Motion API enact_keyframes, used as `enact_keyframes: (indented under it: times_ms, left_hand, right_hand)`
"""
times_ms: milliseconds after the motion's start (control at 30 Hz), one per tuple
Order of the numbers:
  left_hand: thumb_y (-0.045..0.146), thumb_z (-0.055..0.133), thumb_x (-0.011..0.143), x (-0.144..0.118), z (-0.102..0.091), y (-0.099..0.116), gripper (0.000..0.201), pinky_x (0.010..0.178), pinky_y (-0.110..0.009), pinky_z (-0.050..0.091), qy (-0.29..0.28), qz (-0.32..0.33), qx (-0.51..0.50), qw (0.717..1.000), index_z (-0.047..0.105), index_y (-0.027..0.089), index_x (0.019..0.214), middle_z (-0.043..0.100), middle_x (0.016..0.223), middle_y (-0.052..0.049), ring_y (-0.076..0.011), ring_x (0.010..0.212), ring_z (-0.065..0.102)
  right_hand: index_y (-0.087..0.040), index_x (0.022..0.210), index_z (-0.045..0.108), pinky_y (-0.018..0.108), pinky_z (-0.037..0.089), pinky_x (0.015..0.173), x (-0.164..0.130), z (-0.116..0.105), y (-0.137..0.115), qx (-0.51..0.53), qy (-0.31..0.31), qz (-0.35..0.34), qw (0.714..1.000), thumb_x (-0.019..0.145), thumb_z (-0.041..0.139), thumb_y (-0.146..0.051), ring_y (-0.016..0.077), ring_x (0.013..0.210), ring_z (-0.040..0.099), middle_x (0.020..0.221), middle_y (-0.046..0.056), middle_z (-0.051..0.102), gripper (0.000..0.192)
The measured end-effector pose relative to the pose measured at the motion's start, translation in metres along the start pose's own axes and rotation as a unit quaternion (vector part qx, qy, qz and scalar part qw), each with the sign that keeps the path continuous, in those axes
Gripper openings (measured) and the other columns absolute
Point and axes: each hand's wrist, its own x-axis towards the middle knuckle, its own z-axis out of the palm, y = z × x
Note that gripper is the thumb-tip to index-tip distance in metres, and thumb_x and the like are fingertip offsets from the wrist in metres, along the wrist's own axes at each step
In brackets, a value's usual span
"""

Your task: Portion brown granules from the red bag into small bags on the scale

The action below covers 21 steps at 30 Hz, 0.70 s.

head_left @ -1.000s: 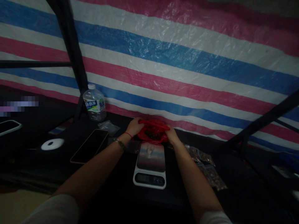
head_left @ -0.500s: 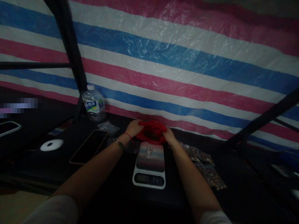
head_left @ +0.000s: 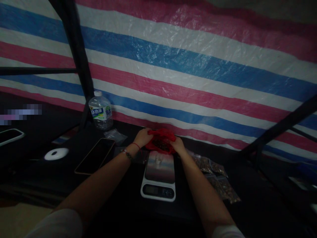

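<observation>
Just behind the kitchen scale lies a red plastic bag, its mouth open toward me. Small dark pieces show inside; their kind is too dim to make out. My left hand is closed on the bag's left rim. At the right rim, my right hand grips the plastic, its fingertips reaching over the mouth and partly hidden. A small clear object rests on the scale's platform.
Filled clear zip bags lie right of the scale. To the left are a phone, an empty-looking plastic pouch, a clear bottle and a white round device. A striped tarp hangs behind, with dark metal posts.
My right hand has shifted inward to the left, over the bag's mouth, and the right rim has folded in. My left hand keeps its hold on the left rim.
</observation>
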Motion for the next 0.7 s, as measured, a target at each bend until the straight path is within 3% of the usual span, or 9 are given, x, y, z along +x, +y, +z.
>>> enact_keyframes:
  times_ms: [100,333,533,700]
  left_hand:
    - [0.031,0.055,0.078,-0.0005,-0.001,-0.0003,0.024,0.074,-0.023,0.047,0.009,-0.006,-0.012,1.0,0.072,0.019,0.09,0.073,0.092,-0.006,-0.0188,0.084,0.066]
    - [0.026,0.056,0.076,-0.0029,-0.0024,-0.0063,0.023,0.075,-0.023,0.047,0.021,-0.016,-0.029,0.999,0.072,0.018,0.09,0.073,0.094,-0.005,-0.0185,0.085,0.065]
    - [0.026,0.055,0.077,-0.0058,-0.0004,-0.0073,0.021,0.07,-0.023,0.047,0.01,-0.033,-0.047,0.998,0.071,0.017,0.087,0.072,0.087,-0.005,-0.0172,0.077,0.065]
    - [0.026,0.056,0.076,-0.0062,0.002,-0.0095,0.022,0.068,-0.022,0.048,0.016,-0.028,-0.072,0.997,0.071,0.017,0.089,0.073,0.086,-0.004,-0.0163,0.076,0.065]
  right_hand:
    - [-0.016,0.083,0.071,0.032,0.048,0.073,0.0022,0.0003,0.0039,-0.015,0.018,0.01,1.0,0.073,0.059,-0.037,0.0241,0.078,0.065,0.081,0.009,0.072,0.026]
    - [-0.016,0.076,0.069,0.028,0.047,0.064,0.001,-0.003,0.0045,0.07,0.048,0.012,0.996,0.065,0.051,-0.026,0.0202,0.067,0.061,0.071,0.004,0.069,0.024]
    - [-0.014,0.095,0.07,0.03,0.05,0.072,-0.0037,-0.0004,0.003,0.188,-0.029,0.025,0.982,0.066,0.064,-0.032,0.0204,0.075,0.065,0.084,0.004,0.072,0.035]
    - [-0.013,0.09,0.071,0.034,0.051,0.076,-0.0007,0.0033,0.0082,0.168,-0.018,0.017,0.985,0.067,0.068,-0.04,0.0211,0.076,0.065,0.082,0.005,0.072,0.036]
